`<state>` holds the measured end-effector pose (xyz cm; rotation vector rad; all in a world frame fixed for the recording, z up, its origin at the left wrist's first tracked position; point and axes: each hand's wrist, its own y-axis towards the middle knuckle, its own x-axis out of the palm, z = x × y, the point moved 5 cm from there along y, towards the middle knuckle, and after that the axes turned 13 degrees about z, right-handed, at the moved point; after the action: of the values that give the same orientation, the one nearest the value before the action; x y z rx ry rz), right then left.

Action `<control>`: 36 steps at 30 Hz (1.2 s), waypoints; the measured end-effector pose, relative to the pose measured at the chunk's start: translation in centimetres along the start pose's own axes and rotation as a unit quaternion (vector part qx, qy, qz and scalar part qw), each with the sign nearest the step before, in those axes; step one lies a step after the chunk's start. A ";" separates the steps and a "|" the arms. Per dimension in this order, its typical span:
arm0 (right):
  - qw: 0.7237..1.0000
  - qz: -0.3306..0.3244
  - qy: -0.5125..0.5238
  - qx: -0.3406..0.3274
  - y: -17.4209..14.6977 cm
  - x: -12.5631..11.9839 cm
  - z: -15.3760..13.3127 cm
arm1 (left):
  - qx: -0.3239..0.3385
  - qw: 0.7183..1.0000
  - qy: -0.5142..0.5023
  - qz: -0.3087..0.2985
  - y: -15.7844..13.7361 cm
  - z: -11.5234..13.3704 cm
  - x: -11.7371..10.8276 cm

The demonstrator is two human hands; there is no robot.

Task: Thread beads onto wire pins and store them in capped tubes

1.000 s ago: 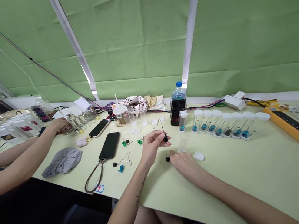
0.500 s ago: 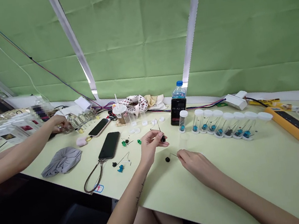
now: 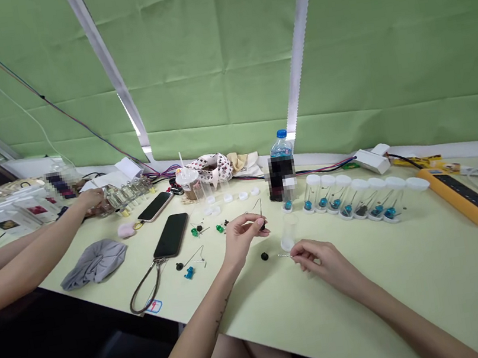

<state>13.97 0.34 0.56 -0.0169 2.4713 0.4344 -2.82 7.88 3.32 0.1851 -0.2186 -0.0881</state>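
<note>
Pinching wired black knob (image 3: 263,227) in left hand (image 3: 241,238), gripping thin rod (image 3: 285,255) in right hand (image 3: 322,259), working beside loose black knob (image 3: 264,256) and clear tube (image 3: 289,231), facing white-capped tubes (image 3: 360,198)

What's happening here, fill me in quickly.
A person's left hand holds a small black piece with a bent wire rising above it, while the right hand pinches a thin metal rod. A loose black piece lies on the table between them, and a clear tube stands just behind the right hand. Farther right is a row of white-capped tubes, most with blue pieces inside.
</note>
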 end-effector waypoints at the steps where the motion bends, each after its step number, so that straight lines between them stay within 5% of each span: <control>1: 0.999 0.007 -0.026 -0.018 0.0 -0.3 -0.2 | 0.000 1.000 0.000 0.001 0.0 0.0 0.0; 7: 0.962 0.031 -0.233 -0.137 -0.3 -0.2 -0.7 | -0.016 1.000 -0.011 0.018 0.2 -0.3 -0.2; 11: 0.951 0.040 -0.262 -0.160 -0.4 0.3 -0.9 | -0.032 0.999 -0.024 0.033 0.3 -0.6 -0.3; 14: 0.971 0.047 -0.183 -0.144 -0.4 0.1 -1.5 | -0.041 0.998 -0.033 0.034 0.2 -0.6 -0.2; 17: 0.997 0.022 0.012 -0.071 -0.4 0.1 -1.6 | -0.039 0.998 -0.041 0.024 0.2 -0.6 -0.1; 23: 0.959 -0.030 0.264 0.101 -0.6 1.4 -0.5 | -0.035 0.998 -0.048 0.001 0.0 -0.6 0.2; 30: 0.940 -0.071 0.273 0.192 -0.9 2.0 0.1 | -0.050 0.997 -0.033 -0.044 -0.7 -0.7 1.1; 36: 0.985 -0.009 0.160 0.061 -0.1 0.3 -0.8 | -0.079 0.990 -0.031 -0.114 -1.9 -0.9 2.5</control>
<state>13.27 0.02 0.89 -0.0622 2.8076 0.2886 -0.28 5.92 2.59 0.0489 -0.2506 -0.3368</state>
